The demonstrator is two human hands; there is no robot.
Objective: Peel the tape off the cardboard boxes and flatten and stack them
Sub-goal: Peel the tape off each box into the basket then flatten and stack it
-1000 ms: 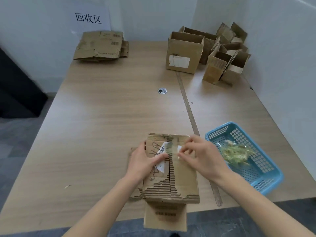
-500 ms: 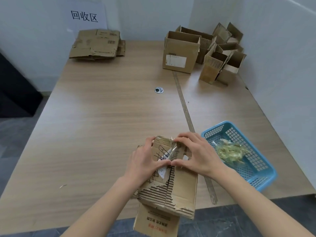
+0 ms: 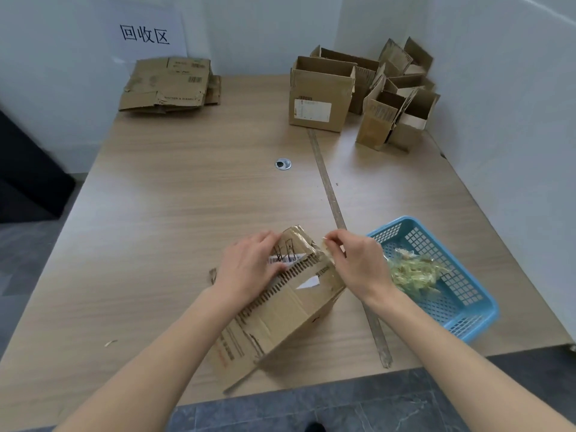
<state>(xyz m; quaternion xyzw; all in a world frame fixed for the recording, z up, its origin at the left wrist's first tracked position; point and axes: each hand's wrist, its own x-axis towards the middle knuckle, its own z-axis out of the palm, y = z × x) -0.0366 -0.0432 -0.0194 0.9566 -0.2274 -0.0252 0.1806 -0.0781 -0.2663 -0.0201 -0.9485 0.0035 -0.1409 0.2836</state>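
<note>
We see the cardboard box (image 3: pixel 280 310) low in the middle of the frame, partly collapsed and lying slantwise, its near flap reaching to the front edge of the table (image 3: pixel 174 213). Its torn top face shows bare corrugation, a barcode label and some marker scrawl. A strip of clear tape (image 3: pixel 327 249) lifts from the box's upper right corner.

Around the box the wood is open: a broad bare stretch runs up the middle and left of the frame, with only a small scrap near the lower left. To the right the room is tighter, since the blue basket (image 3: pixel 461 310) sits near the box and close to the table's right edge, holding a wad of peeled tape (image 3: pixel 414 272).

The left hand (image 3: pixel 249 269) lies flat on the box's top face, fingers spread and pressing down over the label. The right hand (image 3: pixel 358 263) is closed in a narrow pinch on the tape strip, thumb and fingertips together, wrist bent above the box's right edge. Both forearms come in from the bottom of the frame.

Farther off, a flattened stack (image 3: pixel 168 85) lies at the upper left below a wall sign (image 3: pixel 145 34), and open boxes (image 3: pixel 364 95) crowd the upper right corner. A small metal grommet (image 3: pixel 283 164) sits mid-table.
</note>
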